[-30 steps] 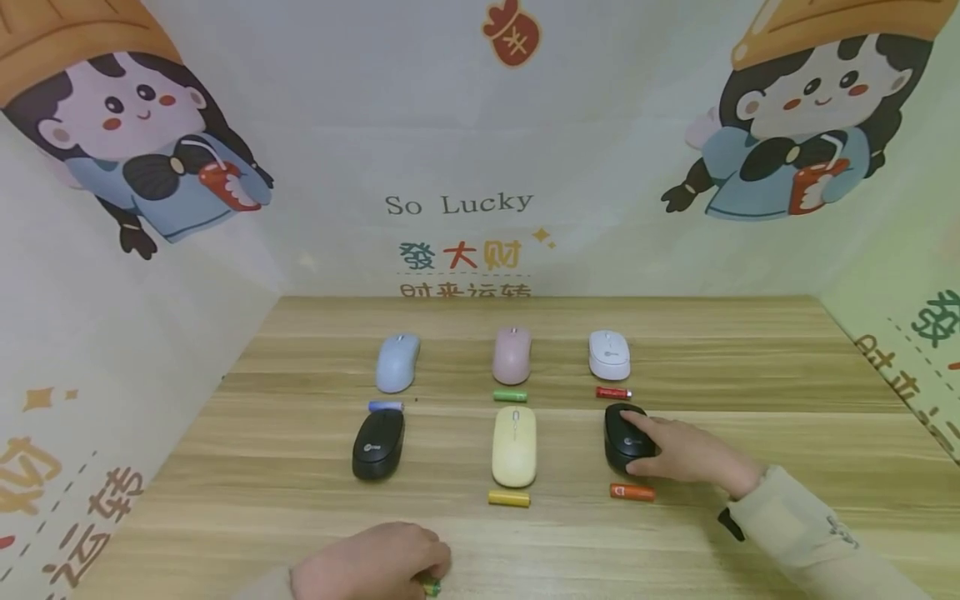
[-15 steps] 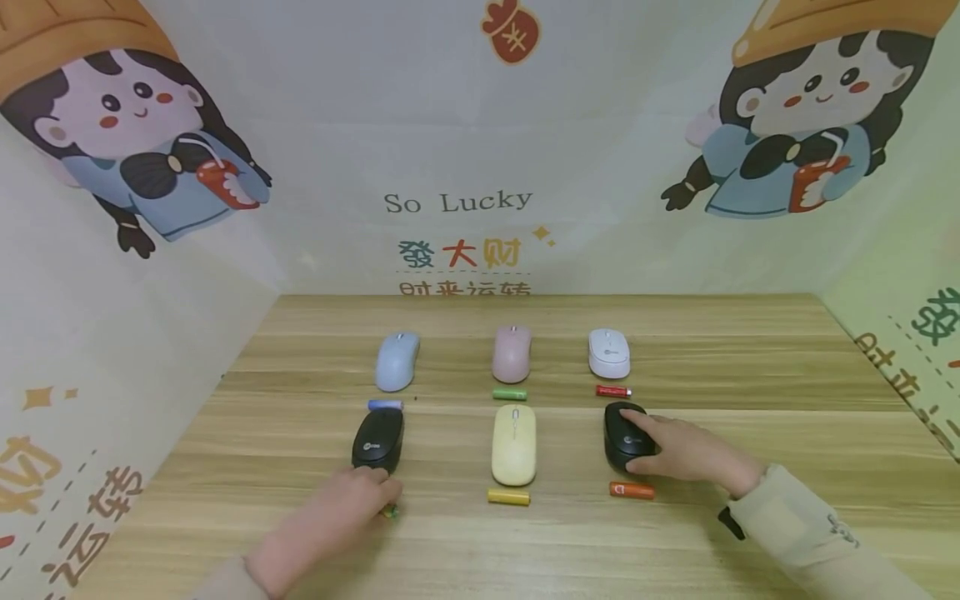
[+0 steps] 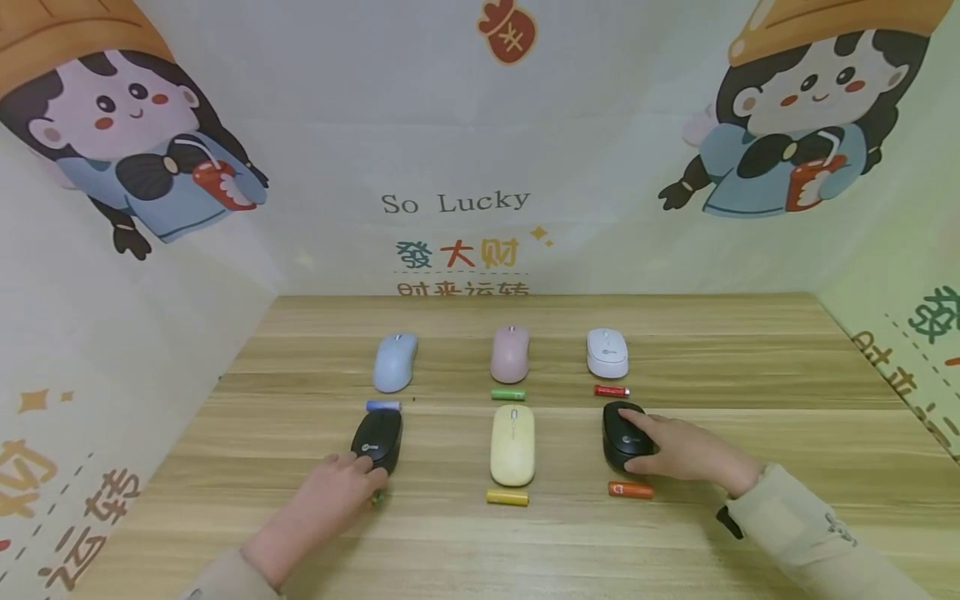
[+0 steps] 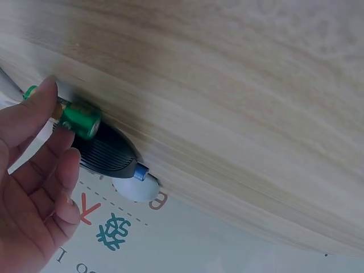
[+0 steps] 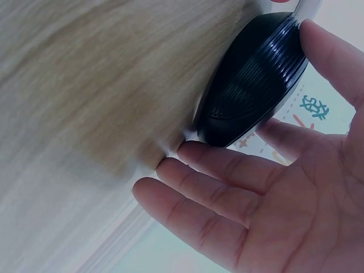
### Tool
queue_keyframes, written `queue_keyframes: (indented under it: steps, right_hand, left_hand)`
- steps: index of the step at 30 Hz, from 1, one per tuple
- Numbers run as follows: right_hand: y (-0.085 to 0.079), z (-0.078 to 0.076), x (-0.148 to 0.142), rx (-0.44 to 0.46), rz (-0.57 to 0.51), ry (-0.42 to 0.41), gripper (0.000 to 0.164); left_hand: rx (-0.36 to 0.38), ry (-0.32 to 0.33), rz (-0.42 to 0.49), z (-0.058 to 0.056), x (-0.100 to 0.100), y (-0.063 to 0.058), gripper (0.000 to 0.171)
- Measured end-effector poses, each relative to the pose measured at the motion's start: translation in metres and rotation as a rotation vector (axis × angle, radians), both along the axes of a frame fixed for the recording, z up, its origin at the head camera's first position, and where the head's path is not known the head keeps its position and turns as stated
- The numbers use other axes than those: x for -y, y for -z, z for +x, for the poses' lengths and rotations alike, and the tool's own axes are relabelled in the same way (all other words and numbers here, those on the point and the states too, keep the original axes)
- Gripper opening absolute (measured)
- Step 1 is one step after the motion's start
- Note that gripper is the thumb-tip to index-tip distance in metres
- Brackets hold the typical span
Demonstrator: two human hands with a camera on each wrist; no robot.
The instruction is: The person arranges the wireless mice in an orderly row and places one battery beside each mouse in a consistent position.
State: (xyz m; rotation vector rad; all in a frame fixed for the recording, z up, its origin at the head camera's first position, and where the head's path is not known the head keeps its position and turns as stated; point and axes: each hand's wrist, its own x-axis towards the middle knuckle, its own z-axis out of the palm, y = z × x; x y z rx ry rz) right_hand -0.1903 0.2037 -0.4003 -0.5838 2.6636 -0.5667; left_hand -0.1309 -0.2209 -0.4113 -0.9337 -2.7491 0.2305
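My left hand [image 3: 337, 492] pinches a green battery [image 4: 82, 120] between thumb and fingers. It is at the near end of the left black computer mouse [image 3: 381, 429], overlapping that end in the head view. In the left wrist view the battery, with a gold band, lies across the mouse's dark ridged side. On the right, my other hand [image 3: 693, 454] holds a second black mouse [image 5: 250, 79], with a finger over its top and the thumb at its near right edge. The remaining fingers extend beside it. An orange battery [image 3: 630, 490] lies just in front of this mouse.
Blue [image 3: 395, 362], pink [image 3: 510, 354] and white [image 3: 607, 354] mice form the back row. A yellow mouse [image 3: 513, 446] stands between the black ones. Blue [image 3: 384, 406], green [image 3: 508, 394], red [image 3: 612, 391] and yellow [image 3: 507, 497] batteries lie on the wooden table [image 3: 720, 350].
The left hand has moved from the table's near part forward and left to the left black mouse, carrying the green battery. The right hand stays on its mouse.
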Motion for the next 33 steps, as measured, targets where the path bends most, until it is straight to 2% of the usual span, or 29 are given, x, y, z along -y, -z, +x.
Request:
queue_keyframes:
  steps: [10, 17, 25, 33]
  right_hand:
    - [-0.0005, 0.001, 0.0014, -0.009, -0.007, -0.004, 0.075]
    - [0.0004, 0.0005, 0.0006, -0.016, 0.0, -0.002, 0.076]
    - [0.0013, 0.0018, 0.0003, -0.004, 0.002, 0.006, 0.076]
    - [0.0016, 0.0013, 0.001, 0.02, -0.023, 0.025, 0.082]
  left_hand:
    - [0.03, -0.029, -0.02, -0.0029, 0.0001, 0.0007, 0.024]
    - [-0.003, -0.036, -0.016, -0.0011, -0.0014, 0.0011, 0.024]
    - [-0.073, -0.076, 0.066, 0.0006, -0.0018, 0.0054, 0.032]
    - [-0.081, -0.094, 0.155, 0.0028, 0.0054, 0.0033, 0.043]
